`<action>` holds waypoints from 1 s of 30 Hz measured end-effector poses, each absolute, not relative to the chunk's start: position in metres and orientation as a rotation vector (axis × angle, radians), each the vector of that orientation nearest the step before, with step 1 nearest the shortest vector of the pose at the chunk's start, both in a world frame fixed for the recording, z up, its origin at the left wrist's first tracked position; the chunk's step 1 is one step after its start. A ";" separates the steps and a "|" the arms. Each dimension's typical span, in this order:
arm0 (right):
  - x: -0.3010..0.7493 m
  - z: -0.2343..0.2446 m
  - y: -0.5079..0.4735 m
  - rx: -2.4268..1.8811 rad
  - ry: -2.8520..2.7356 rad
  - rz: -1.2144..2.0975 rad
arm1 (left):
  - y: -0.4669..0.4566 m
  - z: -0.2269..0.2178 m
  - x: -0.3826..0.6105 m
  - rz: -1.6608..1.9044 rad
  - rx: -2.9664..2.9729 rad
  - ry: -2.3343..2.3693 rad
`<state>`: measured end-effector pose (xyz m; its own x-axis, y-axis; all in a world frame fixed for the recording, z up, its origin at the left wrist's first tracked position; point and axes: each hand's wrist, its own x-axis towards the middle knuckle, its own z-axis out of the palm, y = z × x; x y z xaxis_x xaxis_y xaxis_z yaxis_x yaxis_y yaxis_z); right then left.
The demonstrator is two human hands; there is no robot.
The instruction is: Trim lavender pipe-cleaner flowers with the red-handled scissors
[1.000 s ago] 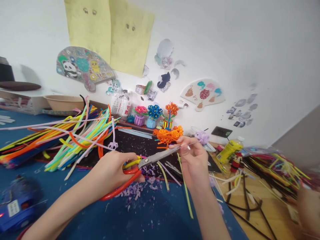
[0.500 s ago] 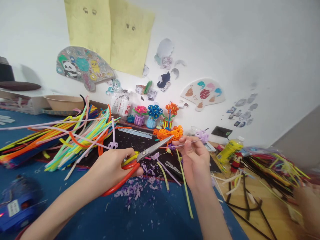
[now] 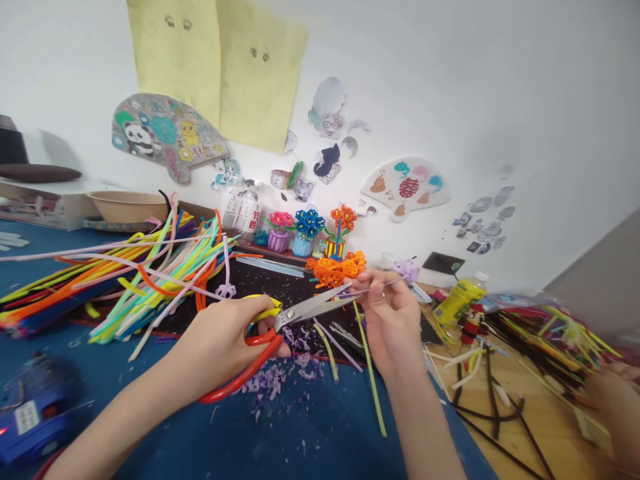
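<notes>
My left hand [image 3: 213, 337] is wrapped round the red and yellow handles of a pair of scissors [image 3: 313, 307]. The blades are spread apart and point right, their tips close to my right hand [image 3: 393, 323]. Between the pinched fingertips of that hand runs a thin purple pipe cleaner [image 3: 371, 289], which looks trimmed of most of its fuzz. Its left end lies at the scissor blades; whether they touch it I cannot tell. Purple fuzz clippings [image 3: 270, 380] are scattered below on the blue table and black mat [image 3: 250, 280]. An orange pipe-cleaner bunch [image 3: 337, 268] sits just behind.
Loose pipe cleaners [image 3: 165, 273] pile up on the left, near a blue device [image 3: 40, 407]. Small potted pipe-cleaner flowers [image 3: 309, 232] stand along the wall. At the right are a yellow bottle [image 3: 459, 299], more pipe cleaners [image 3: 545, 333] and another person's hand [image 3: 613, 400].
The scissor blades have gone from nearly closed to spread apart, with the handles opening too. My right hand has barely moved. The other person's hand at the far right has shifted slightly.
</notes>
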<state>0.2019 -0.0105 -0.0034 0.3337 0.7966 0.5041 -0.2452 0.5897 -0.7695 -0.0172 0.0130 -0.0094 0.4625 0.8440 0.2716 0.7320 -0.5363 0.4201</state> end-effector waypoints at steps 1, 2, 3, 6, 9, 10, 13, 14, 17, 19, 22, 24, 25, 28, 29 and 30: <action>0.202 -0.003 -0.011 -0.648 -1.009 0.746 | 0.013 -0.010 -0.017 0.662 2.466 1.354; 0.203 -0.003 -0.011 -0.656 -1.007 0.743 | 0.013 -0.011 -0.017 0.663 2.460 1.347; 0.203 -0.002 -0.011 -0.665 -1.006 0.736 | 0.014 -0.011 -0.017 0.666 2.453 1.338; 0.204 -0.002 -0.012 -0.671 -1.015 0.720 | 0.016 -0.014 -0.018 0.669 2.446 1.316; 0.204 -0.002 -0.012 -0.643 -1.020 0.739 | 0.017 -0.014 -0.019 0.648 2.450 1.324; 0.204 -0.002 -0.012 -0.633 -1.017 0.749 | 0.017 -0.014 -0.020 0.643 2.453 1.328; 0.204 -0.002 -0.011 -0.620 -0.999 0.763 | 0.017 -0.013 -0.020 0.647 2.467 1.331; 0.205 -0.002 -0.012 -0.622 -0.996 0.761 | 0.017 -0.012 -0.021 0.653 2.469 1.329; 0.205 -0.002 -0.012 -0.635 -1.000 0.754 | 0.017 -0.012 -0.020 0.654 2.467 1.334; 0.205 -0.002 -0.013 -0.640 -1.003 0.752 | 0.017 -0.012 -0.020 0.636 2.463 1.337; 0.205 -0.002 -0.013 -0.644 -0.999 0.753 | 0.017 -0.013 -0.019 0.622 2.475 1.330; 0.205 -0.002 -0.012 -0.640 -0.994 0.762 | 0.017 -0.012 -0.019 0.618 2.488 1.327; 0.205 -0.001 -0.012 -0.636 -0.992 0.769 | 0.017 -0.012 -0.019 0.613 2.489 1.329; 0.205 -0.001 -0.012 -0.625 -0.979 0.785 | 0.017 -0.011 -0.020 0.597 2.483 1.331; 0.205 -0.001 -0.012 -0.620 -0.977 0.791 | 0.017 -0.011 -0.020 0.594 2.485 1.330; 0.205 -0.001 -0.012 -0.613 -0.976 0.796 | 0.016 -0.011 -0.020 0.593 2.491 1.330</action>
